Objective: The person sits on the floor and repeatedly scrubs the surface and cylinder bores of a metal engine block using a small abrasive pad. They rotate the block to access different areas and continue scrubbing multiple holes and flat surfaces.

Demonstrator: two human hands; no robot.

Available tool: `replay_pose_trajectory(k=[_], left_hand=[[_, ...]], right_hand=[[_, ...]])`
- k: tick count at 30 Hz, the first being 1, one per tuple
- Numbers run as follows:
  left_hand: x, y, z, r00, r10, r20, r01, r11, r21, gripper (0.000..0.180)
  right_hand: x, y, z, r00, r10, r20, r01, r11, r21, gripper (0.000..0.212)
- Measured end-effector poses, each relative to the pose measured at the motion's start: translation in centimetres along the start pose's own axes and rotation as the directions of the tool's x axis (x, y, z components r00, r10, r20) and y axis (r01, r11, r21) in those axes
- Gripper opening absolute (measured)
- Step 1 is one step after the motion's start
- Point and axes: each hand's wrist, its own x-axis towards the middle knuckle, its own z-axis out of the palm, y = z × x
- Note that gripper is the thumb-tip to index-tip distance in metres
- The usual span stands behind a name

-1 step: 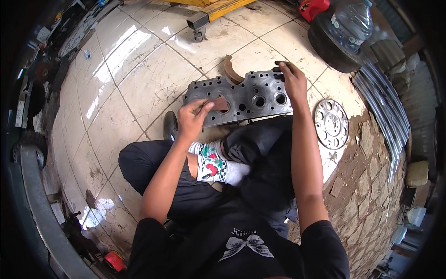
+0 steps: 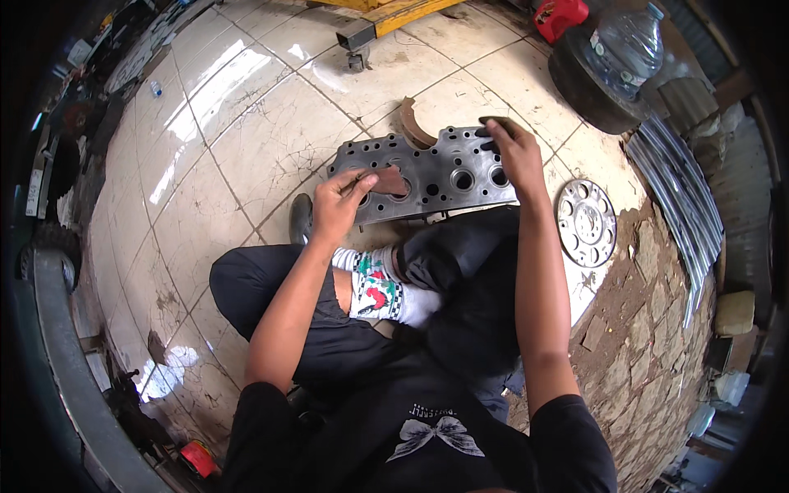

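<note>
A grey metal cylinder head (image 2: 444, 168) lies in front of my crossed legs, its flat face with round ports and bolt holes upward. My left hand (image 2: 335, 209) pinches a folded piece of brown sandpaper (image 2: 389, 181) between thumb and fingers. The sandpaper lies over one port on the left half of that face. At the far right corner of the cylinder head is my right hand (image 2: 518, 160), fingers apart and reaching over the edge, their tips darkly stained. A curved brown metal piece (image 2: 415, 127) rests just behind the cylinder head.
A round plate with holes (image 2: 586, 222) lies to the right on the floor. Farther back stand a clear plastic jug (image 2: 629, 45), a dark round drum (image 2: 592, 86) and a red container (image 2: 560, 18). Corrugated sheet (image 2: 678, 197) leans right. A yellow frame on a caster (image 2: 357, 62) stands ahead.
The whole view has shifted very slightly. My right hand's fingers have bent a little at the corner; the left hand and sandpaper stay nearly where they were.
</note>
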Motion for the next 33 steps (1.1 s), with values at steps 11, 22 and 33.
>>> replay_pose_trajectory(k=[11,22,33], left_hand=[[0.7,-1.9,-1.2,0.996,0.039,0.085,-0.006,0.936,-0.351,0.027],[1.8,-3.7,-1.0,0.995,0.031,0.1,-0.017,0.99,-0.14,0.028],[2.1,-3.5,-0.6,0.983,-0.043,0.177,0.07,0.986,-0.149,0.032]], right_hand=[[-5.0,0.3,13.2,0.871,-0.218,0.44,0.18,0.975,0.127,0.038],[-3.6,2.4,13.4,0.897,-0.044,0.439,0.009,0.997,0.08,0.023],[-3.7,2.0,14.2,0.959,-0.068,0.277,0.035,0.992,0.121,0.02]])
